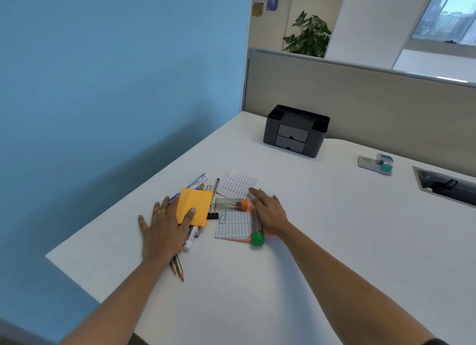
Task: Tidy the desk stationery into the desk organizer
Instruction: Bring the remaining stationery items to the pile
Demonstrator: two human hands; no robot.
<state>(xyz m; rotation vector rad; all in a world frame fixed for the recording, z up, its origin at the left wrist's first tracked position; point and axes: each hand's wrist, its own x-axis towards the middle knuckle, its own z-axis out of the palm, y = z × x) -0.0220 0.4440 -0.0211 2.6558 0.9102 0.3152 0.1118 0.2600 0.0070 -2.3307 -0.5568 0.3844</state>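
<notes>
A heap of stationery lies on the white desk. My left hand rests flat over pens and pencils, its thumb on an orange sticky-note pad. My right hand lies flat, fingers together, against a clear tube with an orange cap and a tube with a green cap. Two printed white sheets and a black binder clip sit between my hands. The dark grey desk organizer stands at the back, with two drawers shut.
A stapler and a teal-capped item lie at the right rear. A cable slot opens in the desk at the far right. A beige partition backs the desk. The blue wall borders the left edge.
</notes>
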